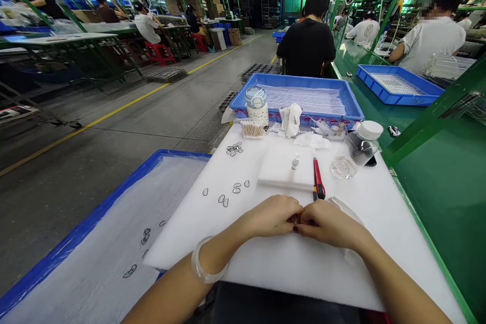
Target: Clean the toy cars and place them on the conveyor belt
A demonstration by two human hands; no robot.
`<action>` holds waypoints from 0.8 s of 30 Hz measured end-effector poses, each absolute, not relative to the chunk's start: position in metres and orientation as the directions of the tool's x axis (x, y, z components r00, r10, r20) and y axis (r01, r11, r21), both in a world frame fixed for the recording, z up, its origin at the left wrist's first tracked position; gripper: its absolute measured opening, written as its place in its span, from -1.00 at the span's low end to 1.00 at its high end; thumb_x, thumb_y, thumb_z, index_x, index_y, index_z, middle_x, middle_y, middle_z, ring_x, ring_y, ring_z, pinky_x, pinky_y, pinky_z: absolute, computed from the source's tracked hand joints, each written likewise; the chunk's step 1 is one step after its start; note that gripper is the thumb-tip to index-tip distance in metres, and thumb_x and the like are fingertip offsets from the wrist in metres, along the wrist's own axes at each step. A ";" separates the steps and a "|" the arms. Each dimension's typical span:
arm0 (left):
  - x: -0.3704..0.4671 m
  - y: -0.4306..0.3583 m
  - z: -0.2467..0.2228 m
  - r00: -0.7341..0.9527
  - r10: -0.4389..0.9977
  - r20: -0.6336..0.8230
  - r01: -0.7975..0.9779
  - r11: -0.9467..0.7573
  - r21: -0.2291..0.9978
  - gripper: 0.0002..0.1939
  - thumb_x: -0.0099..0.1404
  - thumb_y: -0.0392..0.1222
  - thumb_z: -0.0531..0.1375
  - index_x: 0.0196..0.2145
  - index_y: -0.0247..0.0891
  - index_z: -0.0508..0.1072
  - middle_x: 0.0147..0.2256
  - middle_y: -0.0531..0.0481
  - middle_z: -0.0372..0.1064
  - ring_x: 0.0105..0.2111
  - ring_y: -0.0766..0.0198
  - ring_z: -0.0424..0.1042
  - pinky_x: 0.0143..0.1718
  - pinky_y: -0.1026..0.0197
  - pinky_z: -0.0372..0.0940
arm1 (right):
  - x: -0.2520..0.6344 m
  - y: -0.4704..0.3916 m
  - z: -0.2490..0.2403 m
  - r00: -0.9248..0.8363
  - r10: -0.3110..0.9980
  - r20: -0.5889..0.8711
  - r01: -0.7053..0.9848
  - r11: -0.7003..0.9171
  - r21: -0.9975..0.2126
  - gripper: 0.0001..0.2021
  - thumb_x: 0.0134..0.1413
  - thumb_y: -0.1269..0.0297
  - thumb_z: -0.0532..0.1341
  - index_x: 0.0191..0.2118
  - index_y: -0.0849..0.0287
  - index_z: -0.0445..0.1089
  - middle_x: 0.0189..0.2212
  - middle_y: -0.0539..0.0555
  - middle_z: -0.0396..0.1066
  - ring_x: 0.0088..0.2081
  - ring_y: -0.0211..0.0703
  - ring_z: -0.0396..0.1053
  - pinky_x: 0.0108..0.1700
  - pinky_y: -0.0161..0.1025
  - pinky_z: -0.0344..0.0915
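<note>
Both hands, left hand [271, 215] and right hand [326, 223], met over the white foam-covered worktop [364, 202], fingers pinched shut on something too small to identify; it could slip among the loose small dark oval rings [234, 149].

The left hand [271, 216] and right hand [326, 224] meet fingertip to fingertip on a white foam sheet [266, 258], just below a red utility knife [318, 179].

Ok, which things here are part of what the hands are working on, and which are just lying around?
In hand: left hand and right hand, fingertips pinched together; small dark rings close by.

Lying about: red utility knife, cotton swabs, clear bottle, blue tray.
</note>
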State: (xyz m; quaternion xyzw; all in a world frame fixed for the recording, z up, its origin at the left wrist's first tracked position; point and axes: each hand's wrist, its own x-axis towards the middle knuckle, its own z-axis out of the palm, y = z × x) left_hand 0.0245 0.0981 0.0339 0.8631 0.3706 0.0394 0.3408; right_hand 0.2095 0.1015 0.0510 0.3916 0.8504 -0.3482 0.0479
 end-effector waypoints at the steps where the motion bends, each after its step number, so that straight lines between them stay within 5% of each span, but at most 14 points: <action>1: 0.025 0.098 0.034 0.723 0.666 -0.183 0.612 -0.495 0.616 -0.84 0.18 -0.38 0.20 -0.48 -0.25 0.27 -0.44 0.08 0.27 -0.41 0.29 0.29 -0.41 0.26 0.12 | 0.210 0.101 0.051 -0.686 0.634 -0.356 0.702 0.450 -0.552 -0.73 0.09 0.38 0.14 -0.61 0.22 0.17 -0.66 -0.11 0.07 -0.57 -0.38 -0.04 -0.50 -0.30 -0.11; 24: 0.025 0.098 0.035 0.722 0.667 -0.184 0.616 -0.500 0.609 -0.81 0.18 -0.39 0.19 -0.48 -0.25 0.23 -0.44 0.08 0.25 -0.43 0.30 0.27 -0.43 0.26 0.10 | 0.211 0.102 0.047 -0.699 0.639 -0.321 0.683 0.465 -0.563 -0.73 0.09 0.36 0.13 -0.61 0.21 0.16 -0.67 -0.11 0.07 -0.58 -0.38 -0.05 -0.51 -0.30 -0.12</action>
